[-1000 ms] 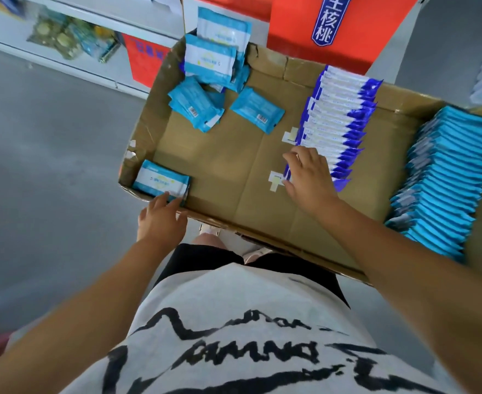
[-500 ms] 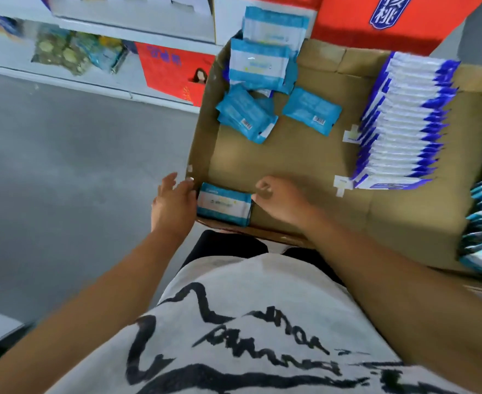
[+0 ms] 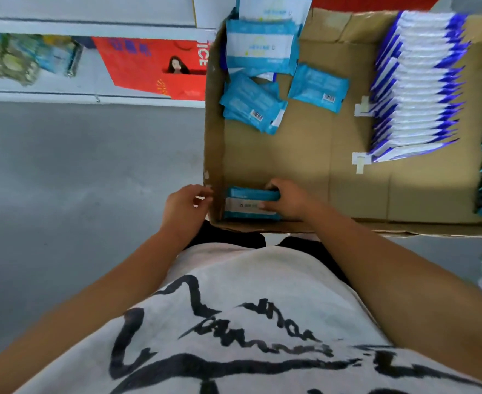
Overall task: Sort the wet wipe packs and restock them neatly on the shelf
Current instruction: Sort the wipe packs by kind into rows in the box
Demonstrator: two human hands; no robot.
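Our right hand [image 3: 288, 201] curls round a small stack of wipe packs [image 3: 248, 204], fingers over its far edge and thumb on the label face. The stack lies in the corner of the cardboard box [image 3: 214, 123] nearest our body. Our left hand [image 3: 184, 207] sits just outside the box wall, level with the right, fingers loosely bent and holding nothing. We cannot tell whether its fingertips touch the cardboard.

We judge the step to be squaring up or lifting this stack. To do it well we grip across the whole stack so the soft packs do not slide apart. We also bring the left hand over the wall to support the free end, since that wall stands between it and the packs. The corner is tight, so we lift straight up before turning toward the shelf [image 3: 92, 27].

Beyond the right hand, by the far wall, loose blue packs [image 3: 251, 105] lie in a jumble, and larger white-and-blue packs [image 3: 259, 42] lean behind them. Well to the right of that hand stands a tidy row of white-and-purple packs [image 3: 416, 86]. Past the left hand, across the floor, the shelf carries a red carton [image 3: 154, 64].
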